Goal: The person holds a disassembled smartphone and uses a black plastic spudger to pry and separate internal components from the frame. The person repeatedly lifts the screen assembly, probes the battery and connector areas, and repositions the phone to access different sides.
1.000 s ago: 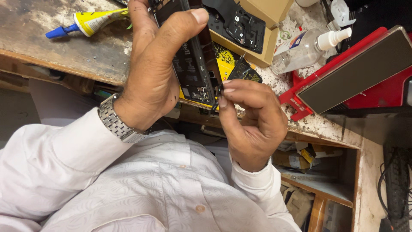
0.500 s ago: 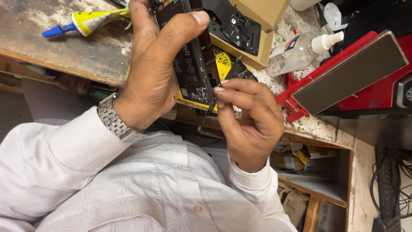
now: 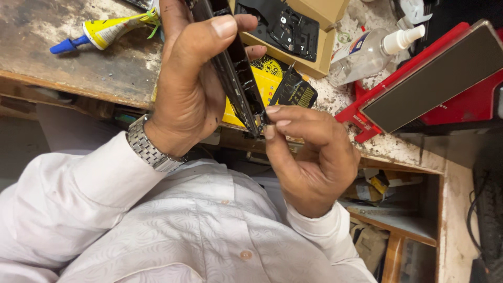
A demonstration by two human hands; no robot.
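- Left hand [image 3: 188, 89]: clamped around a dark, slim phone [image 3: 236, 73], thumb across its upper face and fingers behind; the phone is held edge-on and tilted, above the front edge of the worktop [image 3: 94, 68]. A metal watch [image 3: 149, 149] sits on the wrist, with a white sleeve [image 3: 78, 194] below it.
- Right hand [image 3: 312, 157]: thumb and forefinger pinched together at the phone's lower end, touching it; whether a small tool or part lies between the fingertips cannot be told.
- Yellow packet [image 3: 264, 78]: flat on the worktop directly behind the phone, partly hidden by it; a black packet [image 3: 296, 91] lies just beside it, towards the right.
- Cardboard box [image 3: 314, 31]: at the rear of the worktop, holding a black frame part [image 3: 285, 29].
- Spray bottle [image 3: 367, 50]: clear, white nozzle, lying on its side right of the box.
- Red stand [image 3: 377, 105]: at the right end of the worktop, carrying a dark slab [image 3: 435, 78] tilted upward.
- Glue tube [image 3: 105, 31]: yellow with a blue cap, lying near the rear left corner, well apart from both hands.
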